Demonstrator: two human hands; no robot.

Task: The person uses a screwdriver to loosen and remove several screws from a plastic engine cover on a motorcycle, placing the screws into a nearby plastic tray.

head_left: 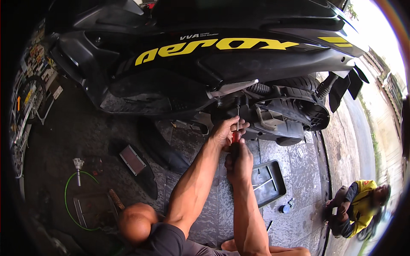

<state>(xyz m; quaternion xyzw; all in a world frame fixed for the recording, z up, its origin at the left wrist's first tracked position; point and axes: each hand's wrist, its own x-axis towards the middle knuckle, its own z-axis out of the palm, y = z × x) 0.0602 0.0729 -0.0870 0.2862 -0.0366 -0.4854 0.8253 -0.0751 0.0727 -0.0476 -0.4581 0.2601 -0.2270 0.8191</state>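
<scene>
My left hand [225,131] is closed around the slim shaft of a screwdriver [236,137], some fingertips raised. My right hand [239,162] grips its dark and red handle just below. The shaft points up into the underside of a black scooter [192,70] with yellow lettering, beneath a silver lever [232,88] and beside a ribbed black housing [286,128]. The exact spot where the tip meets the scooter is too small to make out.
A black tray [279,179], small blue tub [285,208], filter panel [133,159] and tool with green hose [78,174] lie on the floor. A person in a yellow-and-black jacket [358,205] sits at right. A spoked wheel [36,96] stands at left, a street beyond on the right.
</scene>
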